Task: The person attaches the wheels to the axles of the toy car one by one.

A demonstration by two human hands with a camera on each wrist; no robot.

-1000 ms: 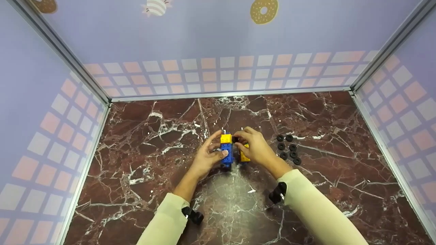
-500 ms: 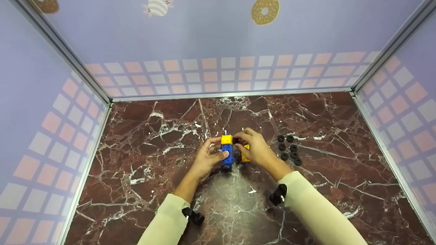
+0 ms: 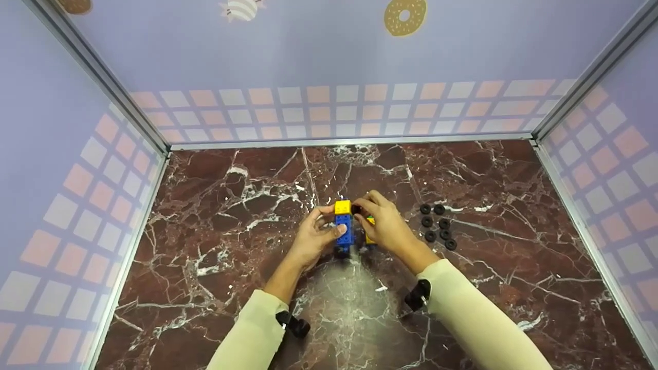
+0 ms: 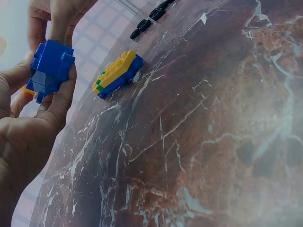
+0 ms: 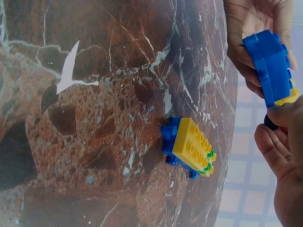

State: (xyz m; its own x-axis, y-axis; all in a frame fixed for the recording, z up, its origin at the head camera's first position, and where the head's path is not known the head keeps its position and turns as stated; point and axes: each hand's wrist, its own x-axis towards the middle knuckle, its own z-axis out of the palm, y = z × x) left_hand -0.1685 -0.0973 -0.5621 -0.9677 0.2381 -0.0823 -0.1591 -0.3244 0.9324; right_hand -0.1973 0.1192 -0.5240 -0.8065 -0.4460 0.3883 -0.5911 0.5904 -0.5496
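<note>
In the head view my left hand (image 3: 312,240) grips a blue toy-brick car body (image 3: 344,220), thumb on its studded top and fingers round its left side. A yellow brick (image 3: 343,207) sits on the body's far end. My right hand (image 3: 388,225) pinches a small black wheel (image 5: 270,122) against the side of the body, near the yellow brick. The fingers largely hide this wheel. Below the hands, in the right wrist view, a second toy-brick car body (image 5: 190,147) stands on the table, blue underneath with yellow and green bricks on top.
Several loose black wheels (image 3: 426,222) lie in two rows to the right of my right hand. The marbled table top (image 3: 231,288) is bordered by patterned panels (image 3: 329,61) at the back and both sides. A white scrap (image 5: 70,71) lies on the table.
My left index finger has come down from a raised position to the left side of the yellow brick. The right hand stays at the car body with the wheel, shifting only slightly.
</note>
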